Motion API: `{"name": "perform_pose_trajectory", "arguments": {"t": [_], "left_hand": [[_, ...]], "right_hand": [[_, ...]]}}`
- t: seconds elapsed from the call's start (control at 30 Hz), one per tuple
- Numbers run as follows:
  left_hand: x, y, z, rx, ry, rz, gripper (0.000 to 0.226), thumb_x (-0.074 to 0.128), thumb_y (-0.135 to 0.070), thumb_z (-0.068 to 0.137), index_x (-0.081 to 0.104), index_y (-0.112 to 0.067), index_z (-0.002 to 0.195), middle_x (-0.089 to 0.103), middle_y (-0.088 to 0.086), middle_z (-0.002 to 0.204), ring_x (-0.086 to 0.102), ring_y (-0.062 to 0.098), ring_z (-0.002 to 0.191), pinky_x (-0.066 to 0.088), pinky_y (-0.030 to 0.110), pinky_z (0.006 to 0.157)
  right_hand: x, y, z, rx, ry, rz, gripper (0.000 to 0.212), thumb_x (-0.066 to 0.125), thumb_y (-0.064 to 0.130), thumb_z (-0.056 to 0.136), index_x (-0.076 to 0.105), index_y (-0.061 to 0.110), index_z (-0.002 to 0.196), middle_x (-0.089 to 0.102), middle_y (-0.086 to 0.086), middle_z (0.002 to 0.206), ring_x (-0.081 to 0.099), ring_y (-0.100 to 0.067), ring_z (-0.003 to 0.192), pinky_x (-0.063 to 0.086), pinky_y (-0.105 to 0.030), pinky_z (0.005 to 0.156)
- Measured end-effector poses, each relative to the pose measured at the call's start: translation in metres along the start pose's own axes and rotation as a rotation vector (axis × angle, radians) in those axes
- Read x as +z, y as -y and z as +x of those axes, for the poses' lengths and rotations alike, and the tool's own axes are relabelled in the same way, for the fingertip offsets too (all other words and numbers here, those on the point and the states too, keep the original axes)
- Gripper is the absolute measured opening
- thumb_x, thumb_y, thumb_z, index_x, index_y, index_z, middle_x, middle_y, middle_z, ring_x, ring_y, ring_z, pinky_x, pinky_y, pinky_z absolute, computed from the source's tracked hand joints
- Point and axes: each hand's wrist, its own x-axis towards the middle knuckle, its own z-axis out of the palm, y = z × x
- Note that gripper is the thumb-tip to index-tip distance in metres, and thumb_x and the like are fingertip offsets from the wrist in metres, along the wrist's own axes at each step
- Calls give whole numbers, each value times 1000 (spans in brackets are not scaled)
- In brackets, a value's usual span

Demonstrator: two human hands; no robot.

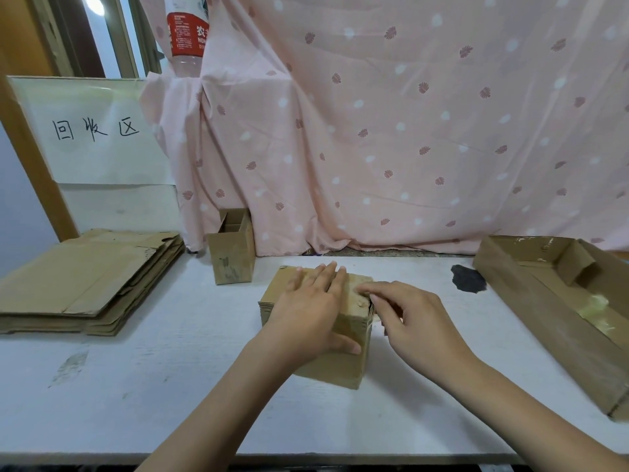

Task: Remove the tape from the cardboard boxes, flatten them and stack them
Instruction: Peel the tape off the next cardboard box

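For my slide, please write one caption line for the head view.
Left hand presses flat on a small cardboard box while right hand picks at its top edge; flattened cardboard stack lies left.

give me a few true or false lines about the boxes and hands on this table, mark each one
1. The left hand lies flat on top of the small box. True.
2. The right hand rests idle on the table, away from the box. False: its fingertips pick at the box's top right edge.
3. A stack of flattened cardboard lies at the left. True.
4. The narrow box behind is taped shut. False: its top is open.
5. The long box at the right stands upright. False: it lies open on the table.
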Motion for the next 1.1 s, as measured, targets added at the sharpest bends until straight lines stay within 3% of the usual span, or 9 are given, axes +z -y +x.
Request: {"name": "perform_pose_trajectory", "arguments": {"t": [0.1,0.2,0.33,0.43,0.57,0.67,0.83,0.93,1.1], "left_hand": [[0,2,1,-4,-1,-8,121,59,-75,78,-8,-13,158,-8,5,166,-7,18,153,-1,45,124],[0,3,3,12,-10,-9,121,60,-75,77,-6,-14,158,-6,5,166,-6,18,153,-1,44,124],[1,2,3,24,-19,-9,120,60,-74,78,-7,-15,158,-6,4,166,-6,17,153,-1,42,124],[2,1,1,21,-35,2,119,59,-74,78,-7,-14,158,-5,4,166,-6,17,153,-2,41,124],[3,1,2,16,-35,-5,120,61,-73,78,-6,-15,158,-4,4,166,-7,17,153,-2,42,124],[3,0,2,18,-32,-2,120,61,-73,78,-6,-14,158,-4,5,166,-6,17,153,-1,42,124],[2,0,2,20,-25,0,121,60,-74,78,-6,-13,158,-5,6,166,-6,18,153,-2,42,124],[1,-1,1,24,-24,2,120,59,-74,79,-7,-12,158,-6,7,166,-7,18,153,-3,42,124],[1,-3,1,27,-32,7,118,58,-73,80,-7,-11,158,-4,7,166,-7,20,153,-3,43,124]], "right_hand": [[-2,-7,-6,-30,40,-138,29,56,47,96,66,42,123,43,18,106,51,-1,89,38,-9,75],[-5,-8,-7,-117,7,-124,23,63,40,94,74,28,110,48,16,113,51,3,101,36,-3,84],[-15,-4,10,81,-99,67,18,75,34,87,71,21,75,69,14,79,63,2,83,48,-19,77],[-24,-2,30,265,-20,54,42,78,51,79,53,17,75,68,3,68,64,-9,71,49,-29,65],[-30,7,56,215,46,-124,45,75,59,78,57,18,82,65,4,81,60,-12,76,46,-30,65],[-31,20,76,193,286,-292,41,80,51,77,64,20,98,66,7,97,62,-13,86,46,-26,67],[-36,35,93,218,473,-372,1,78,12,80,78,13,80,76,-5,75,74,-17,76,60,-31,67],[-29,42,94,125,439,-546,9,67,4,82,75,8,82,70,-9,78,69,-22,76,52,-28,57],[-9,42,97,59,431,-690,32,59,2,83,39,10,59,37,-6,62,41,-23,56,28,-28,45]]}}
